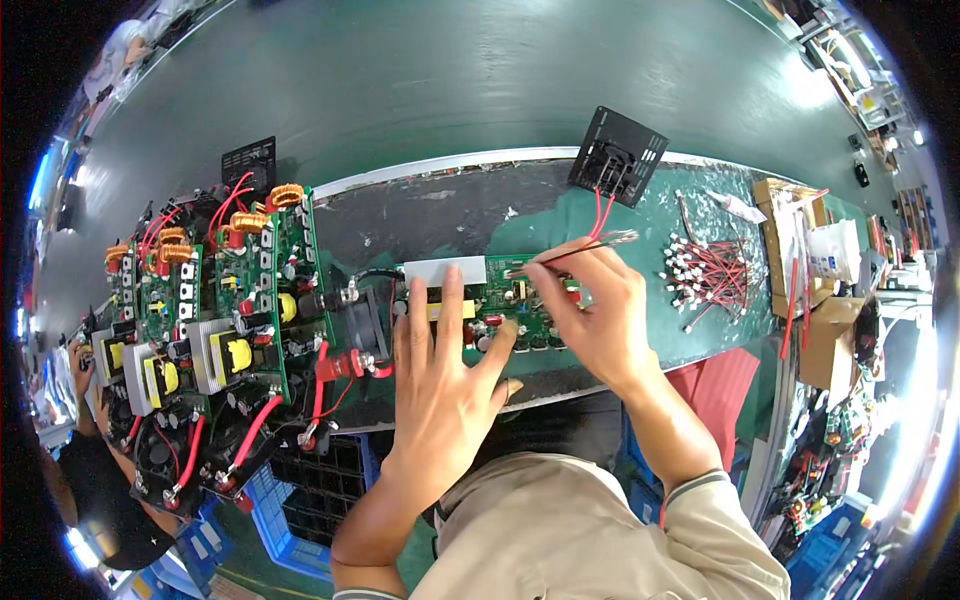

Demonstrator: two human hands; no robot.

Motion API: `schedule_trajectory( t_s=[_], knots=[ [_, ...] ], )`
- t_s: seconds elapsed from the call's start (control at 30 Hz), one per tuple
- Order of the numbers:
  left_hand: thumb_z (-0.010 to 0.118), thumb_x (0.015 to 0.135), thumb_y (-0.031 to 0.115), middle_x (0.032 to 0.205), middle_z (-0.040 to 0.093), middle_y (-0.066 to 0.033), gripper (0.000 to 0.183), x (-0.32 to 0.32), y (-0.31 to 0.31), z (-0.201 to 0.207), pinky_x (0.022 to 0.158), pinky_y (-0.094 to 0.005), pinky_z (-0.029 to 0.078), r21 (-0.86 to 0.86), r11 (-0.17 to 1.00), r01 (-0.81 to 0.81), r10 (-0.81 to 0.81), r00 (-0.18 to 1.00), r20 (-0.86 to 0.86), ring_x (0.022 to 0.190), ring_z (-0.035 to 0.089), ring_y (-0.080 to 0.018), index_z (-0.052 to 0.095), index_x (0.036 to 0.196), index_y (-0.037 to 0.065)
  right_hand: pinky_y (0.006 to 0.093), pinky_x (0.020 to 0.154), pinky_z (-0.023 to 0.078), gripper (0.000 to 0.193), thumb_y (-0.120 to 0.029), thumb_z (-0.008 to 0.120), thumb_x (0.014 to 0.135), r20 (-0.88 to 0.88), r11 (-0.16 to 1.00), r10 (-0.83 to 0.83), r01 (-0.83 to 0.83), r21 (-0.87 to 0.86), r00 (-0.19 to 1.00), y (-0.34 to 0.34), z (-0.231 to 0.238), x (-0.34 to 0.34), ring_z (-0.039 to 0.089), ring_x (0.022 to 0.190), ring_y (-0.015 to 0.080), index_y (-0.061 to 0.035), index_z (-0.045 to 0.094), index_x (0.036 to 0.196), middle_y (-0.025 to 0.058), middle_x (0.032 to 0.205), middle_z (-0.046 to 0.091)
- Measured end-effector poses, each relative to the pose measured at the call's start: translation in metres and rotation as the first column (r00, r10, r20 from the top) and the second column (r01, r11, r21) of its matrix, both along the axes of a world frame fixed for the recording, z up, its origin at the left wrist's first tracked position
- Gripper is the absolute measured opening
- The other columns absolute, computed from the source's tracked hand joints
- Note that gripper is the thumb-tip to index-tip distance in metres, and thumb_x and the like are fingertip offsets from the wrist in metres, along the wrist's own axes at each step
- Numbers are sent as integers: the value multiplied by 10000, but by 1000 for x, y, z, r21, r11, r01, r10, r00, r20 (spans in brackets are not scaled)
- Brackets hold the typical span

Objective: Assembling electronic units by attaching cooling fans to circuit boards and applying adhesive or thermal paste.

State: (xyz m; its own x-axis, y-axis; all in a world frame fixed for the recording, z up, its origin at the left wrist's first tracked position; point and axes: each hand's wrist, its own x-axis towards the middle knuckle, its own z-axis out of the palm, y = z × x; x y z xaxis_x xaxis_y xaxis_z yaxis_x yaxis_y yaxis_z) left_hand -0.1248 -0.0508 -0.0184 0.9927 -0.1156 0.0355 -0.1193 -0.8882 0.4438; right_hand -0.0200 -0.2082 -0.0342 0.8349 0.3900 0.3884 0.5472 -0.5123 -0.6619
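Note:
My left hand [438,385] lies with its fingers spread over a green circuit board [497,292]. Two of its fingertips rest on the board's pale metal heat sink [430,270], and its thumb is near the board's close edge. In a pinch over the board's right part, my right hand [600,310] grips a slim dark reddish stick [575,250] with a pale, frayed-looking end; its exact kind is unclear. Red wires run from a black fan panel [618,160] down behind the right hand. A dark fan [368,312] stands at the board's left end.
Several upright circuit boards [235,290] with copper coils and thick red cables crowd the left. To the right lie a pile of red wires with white connectors [708,275] and cardboard boxes [832,345]. A blue crate [275,510] is below; another person's arm [85,375] shows far left.

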Motion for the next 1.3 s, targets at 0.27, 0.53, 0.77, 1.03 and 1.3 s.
schedule_trajectory(
  t_s=[0.27,0.53,0.77,1.03,1.3],
  knots=[
    [797,702,80,1293,574,-165,383,-36,11,3,960,-424,481,-471,881,48,-47,999,13,1159,579,-345,711,1075,99,223,643,431,61,-25,693,850,-167,956,-160,195,220,973,-45,9,7,558,711,73,24,686,887,18,791,658],
    [743,766,-1,1032,686,-133,236,-67,-6,-22,806,-332,534,-598,792,-121,7,982,-188,941,675,-254,703,999,6,216,728,428,62,-11,611,926,-347,803,-168,333,494,923,-94,-36,-23,551,810,93,48,630,926,52,913,630],
    [707,840,56,1294,456,-157,561,-87,4,-42,951,-360,419,-419,829,-370,545,703,457,1173,482,-292,429,1324,1,275,804,473,132,-74,460,1008,-280,720,-203,337,606,938,-104,-51,-42,596,910,147,15,548,1052,137,1038,641],
    [766,793,24,1421,363,-166,857,-25,19,-68,1037,-396,407,-812,516,-272,762,579,290,1263,428,-263,221,1454,14,238,677,451,246,-23,457,987,-120,824,-347,364,433,930,-126,37,-17,558,740,87,50,574,1191,76,885,643],
    [710,855,6,1379,415,-118,629,-21,26,-105,1016,-353,399,-902,308,-303,766,642,46,1196,479,-200,371,1385,6,179,620,379,358,-10,508,973,-39,866,-486,487,114,873,-138,34,7,449,699,29,15,557,1327,-23,872,571]
  ],
)
